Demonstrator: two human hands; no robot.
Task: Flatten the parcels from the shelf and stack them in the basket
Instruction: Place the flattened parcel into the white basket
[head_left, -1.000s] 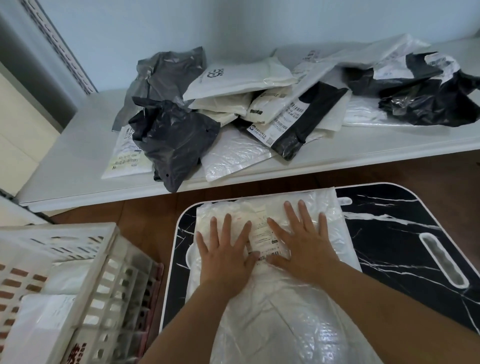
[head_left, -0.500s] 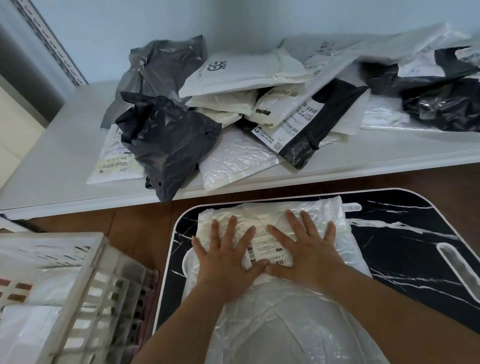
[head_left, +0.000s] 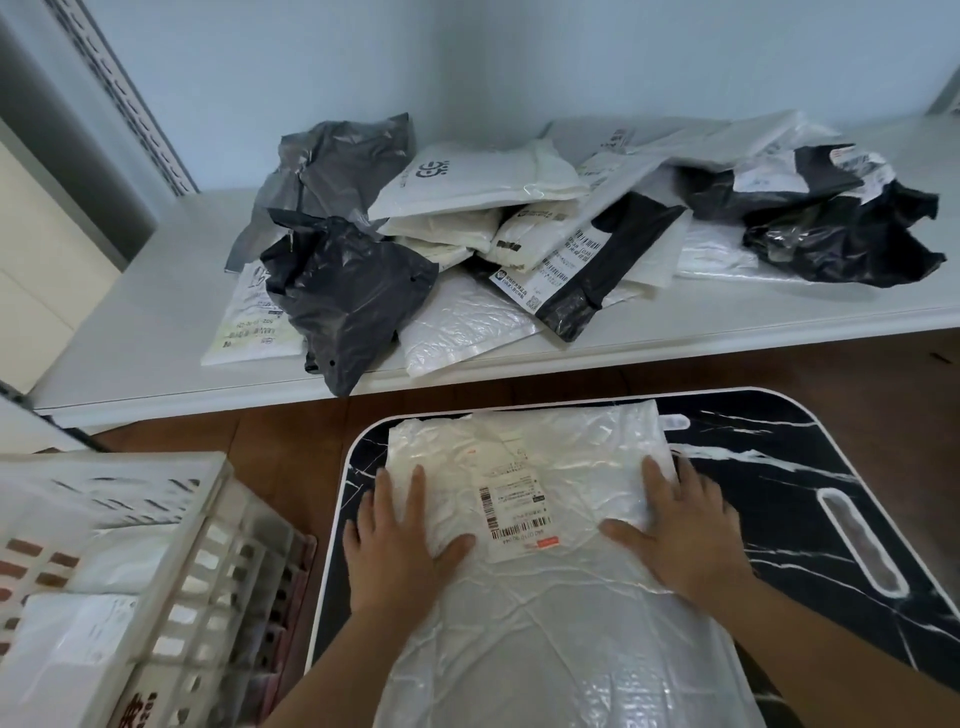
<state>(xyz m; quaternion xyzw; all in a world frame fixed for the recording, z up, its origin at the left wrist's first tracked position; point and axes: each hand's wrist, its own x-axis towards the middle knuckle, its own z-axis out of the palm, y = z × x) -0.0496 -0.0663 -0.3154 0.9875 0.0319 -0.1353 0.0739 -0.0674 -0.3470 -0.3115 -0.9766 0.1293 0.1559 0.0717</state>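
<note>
A white plastic parcel (head_left: 540, 597) with a barcode label lies flat on the black marbled table (head_left: 810, 467) in front of me. My left hand (head_left: 400, 551) presses flat on the parcel's left side, fingers spread. My right hand (head_left: 685, 535) presses flat on its right edge, fingers straight. A pile of black, grey and white parcels (head_left: 498, 244) covers the white shelf (head_left: 135, 332) behind the table. The white slatted basket (head_left: 208, 561) stands at the lower left with white parcels (head_left: 78, 629) inside.
Brown floor (head_left: 291, 457) shows between shelf, basket and table. A black crumpled parcel (head_left: 348, 296) hangs over the shelf's front edge. The table has a slot handle (head_left: 857, 545) on its right side. A blue wall rises behind the shelf.
My hands have slid apart from the middle of the parcel to its left and right sides, uncovering the label. The view has shifted a little.
</note>
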